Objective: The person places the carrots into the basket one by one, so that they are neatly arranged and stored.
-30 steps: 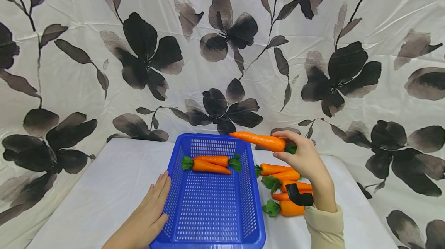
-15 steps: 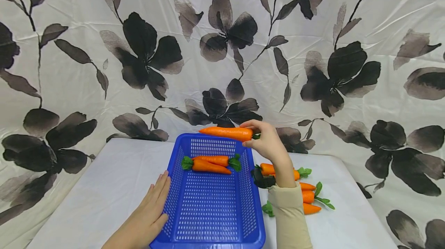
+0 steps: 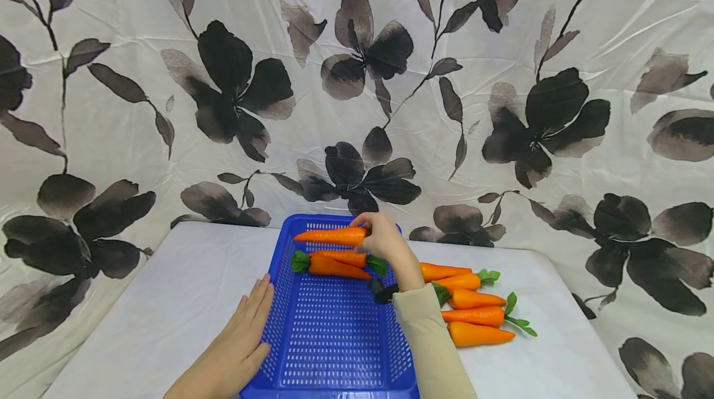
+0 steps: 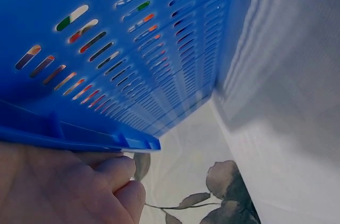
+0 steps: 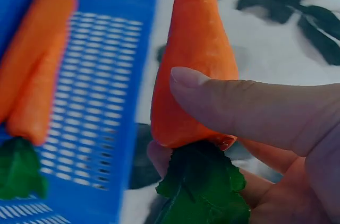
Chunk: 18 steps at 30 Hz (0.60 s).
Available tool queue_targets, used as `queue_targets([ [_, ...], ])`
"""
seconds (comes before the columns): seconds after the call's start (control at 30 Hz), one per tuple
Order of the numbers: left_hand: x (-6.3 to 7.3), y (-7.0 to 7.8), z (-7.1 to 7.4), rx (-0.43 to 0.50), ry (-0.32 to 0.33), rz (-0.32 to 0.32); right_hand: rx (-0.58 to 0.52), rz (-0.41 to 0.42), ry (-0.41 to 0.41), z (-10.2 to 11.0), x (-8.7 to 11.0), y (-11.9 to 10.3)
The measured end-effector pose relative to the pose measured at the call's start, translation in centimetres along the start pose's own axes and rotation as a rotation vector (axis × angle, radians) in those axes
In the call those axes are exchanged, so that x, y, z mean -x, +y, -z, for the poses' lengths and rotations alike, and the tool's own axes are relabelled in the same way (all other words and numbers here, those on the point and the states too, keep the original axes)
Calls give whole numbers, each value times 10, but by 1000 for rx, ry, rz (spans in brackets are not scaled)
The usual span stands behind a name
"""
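Observation:
My right hand [image 3: 386,244] pinches an orange carrot [image 3: 329,236] by its thick end, thumb on one side and fingers on the other. The carrot's tip points left, over the back part of a blue plastic basket [image 3: 334,337]. In the right wrist view its green leafy top [image 5: 204,187] hangs below the thumb. Two carrots lie together in the basket: a front carrot [image 3: 339,268] with leaves at left, and a rear carrot [image 3: 346,254] with leaves at right. My left hand [image 3: 240,340] rests with straight fingers along the basket's left rim [image 4: 79,141].
To the basket's right, several carrots [image 3: 481,334] lie in a column on the white tabletop [image 3: 558,362]. A flowered cloth [image 3: 435,108] hangs behind the table. A black strap piece [image 3: 382,292] sits at my right wrist, above a beige sleeve [image 3: 432,337].
My right hand has carried the carrot leftward from above the loose carrots, past the basket's right rim, then lower over its back part. My left hand has stayed still.

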<state>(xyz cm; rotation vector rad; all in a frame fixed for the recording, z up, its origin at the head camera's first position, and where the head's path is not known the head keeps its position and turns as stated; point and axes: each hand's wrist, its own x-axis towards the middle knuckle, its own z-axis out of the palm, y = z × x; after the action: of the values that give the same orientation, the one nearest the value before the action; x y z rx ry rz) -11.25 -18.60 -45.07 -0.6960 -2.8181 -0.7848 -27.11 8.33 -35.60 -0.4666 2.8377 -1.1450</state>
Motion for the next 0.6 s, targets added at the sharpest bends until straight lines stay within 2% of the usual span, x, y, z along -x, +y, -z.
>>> queue_targets([
  [0.1,-1,0,0,2,-6,7,27,-66,-40,-11,-4,5],
  [0.23,-1,0,0,2,-7,6,77,-112,-65,-24,-8,14],
  [0.37,-1,-1,-1,0,2,-9,120,-128,-82,-35,-9,21],
  [0.6,0,0,0,19,-11,14,159,-167,-140,-52,-11,33],
])
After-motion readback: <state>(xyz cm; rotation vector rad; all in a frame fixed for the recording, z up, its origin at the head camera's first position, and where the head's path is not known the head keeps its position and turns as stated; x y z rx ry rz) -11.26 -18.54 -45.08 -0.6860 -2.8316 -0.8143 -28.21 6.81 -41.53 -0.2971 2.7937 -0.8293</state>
